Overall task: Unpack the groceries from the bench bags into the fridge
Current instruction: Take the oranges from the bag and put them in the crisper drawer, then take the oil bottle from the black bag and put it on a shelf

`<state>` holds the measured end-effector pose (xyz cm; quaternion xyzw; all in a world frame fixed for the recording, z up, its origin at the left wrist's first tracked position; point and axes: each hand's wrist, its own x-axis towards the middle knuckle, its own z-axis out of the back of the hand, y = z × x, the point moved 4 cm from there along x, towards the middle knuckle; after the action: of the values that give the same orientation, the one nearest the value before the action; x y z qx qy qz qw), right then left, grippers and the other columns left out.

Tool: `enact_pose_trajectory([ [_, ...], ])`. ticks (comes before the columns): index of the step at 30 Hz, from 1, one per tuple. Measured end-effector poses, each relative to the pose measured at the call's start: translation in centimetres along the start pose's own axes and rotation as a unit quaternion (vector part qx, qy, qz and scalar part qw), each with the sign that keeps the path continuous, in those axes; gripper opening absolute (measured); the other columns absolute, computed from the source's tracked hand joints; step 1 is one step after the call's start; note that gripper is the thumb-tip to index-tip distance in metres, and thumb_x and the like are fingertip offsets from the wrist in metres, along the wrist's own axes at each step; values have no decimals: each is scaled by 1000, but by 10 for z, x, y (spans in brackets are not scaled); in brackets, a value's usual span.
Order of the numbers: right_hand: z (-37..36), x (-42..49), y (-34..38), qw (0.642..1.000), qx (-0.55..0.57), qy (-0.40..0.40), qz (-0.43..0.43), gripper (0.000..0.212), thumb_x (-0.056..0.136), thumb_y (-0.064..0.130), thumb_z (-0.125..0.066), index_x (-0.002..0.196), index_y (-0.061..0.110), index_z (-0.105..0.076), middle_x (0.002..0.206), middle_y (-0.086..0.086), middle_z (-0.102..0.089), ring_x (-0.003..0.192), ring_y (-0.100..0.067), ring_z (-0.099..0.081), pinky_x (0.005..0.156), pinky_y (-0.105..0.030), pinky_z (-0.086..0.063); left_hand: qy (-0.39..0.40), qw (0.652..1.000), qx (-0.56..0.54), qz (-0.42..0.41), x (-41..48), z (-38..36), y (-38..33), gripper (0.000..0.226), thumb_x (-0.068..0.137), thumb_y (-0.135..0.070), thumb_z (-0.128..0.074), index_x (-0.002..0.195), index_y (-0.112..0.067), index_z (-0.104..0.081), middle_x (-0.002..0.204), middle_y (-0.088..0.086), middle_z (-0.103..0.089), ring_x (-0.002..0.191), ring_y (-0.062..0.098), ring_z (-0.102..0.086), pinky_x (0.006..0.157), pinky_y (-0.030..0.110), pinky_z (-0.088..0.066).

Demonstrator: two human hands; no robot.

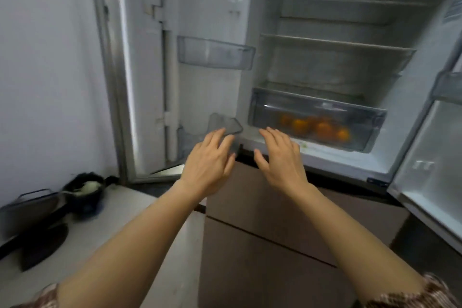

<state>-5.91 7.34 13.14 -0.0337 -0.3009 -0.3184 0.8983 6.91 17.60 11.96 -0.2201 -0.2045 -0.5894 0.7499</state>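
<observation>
The fridge (pixel 252 32) stands open in front of me with both doors swung wide. Its clear crisper drawer (pixel 317 110) at the bottom holds several oranges (pixel 322 129) and is pushed in. The glass shelves (pixel 337 44) above it look bare. My left hand (pixel 210 161) is stretched out with relaxed fingers in front of the lower bin of the left door (pixel 225 125), holding nothing. My right hand (pixel 281 160) hovers open just before the fridge's bottom ledge, left of the drawer. No bags are in view.
The left door (pixel 150 70) carries an upper clear bin (pixel 215 52); the right door (pixel 430 157) hangs open at the right edge. Brown drawer fronts (pixel 262 232) sit below the fridge. On the counter at left are a dark pot with white food (pixel 86 191) and a pan (pixel 30 212).
</observation>
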Motion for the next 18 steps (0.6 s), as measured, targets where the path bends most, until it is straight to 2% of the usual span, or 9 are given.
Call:
enact_pose_trajectory([
  [4,-9,-14,92,997,47,4,57,53,96,35,-48,145,16,-38,151,-6,-38,140,-21,-30,110,-39,-24,1,997,37,69,-69,56,59,52,91,-38,-30,129,-10,-51,137,16,-49,125,32,-47,91,43,-48],
  [9,-28,-31,211,983,102,37,147,54,95,36,-48,145,17,-37,148,-3,-40,137,-19,-32,108,-38,-24,-27,982,61,177,-157,107,139,43,99,-29,-38,138,-12,-40,149,12,-34,135,26,-32,105,40,-34],
  [15,-64,-57,395,959,129,70,243,54,95,38,-47,143,18,-37,143,-1,-45,132,-22,-37,102,-40,-31,-47,950,101,292,-278,186,260,42,98,-30,-38,137,-15,-39,149,11,-33,136,25,-28,106,40,-30],
  [18,-89,-75,487,950,149,98,255,54,95,39,-46,143,18,-35,144,-1,-44,133,-22,-37,104,-41,-31,-31,936,135,324,-340,230,320,43,98,-30,-38,138,-14,-39,147,11,-34,136,25,-28,106,41,-32],
])
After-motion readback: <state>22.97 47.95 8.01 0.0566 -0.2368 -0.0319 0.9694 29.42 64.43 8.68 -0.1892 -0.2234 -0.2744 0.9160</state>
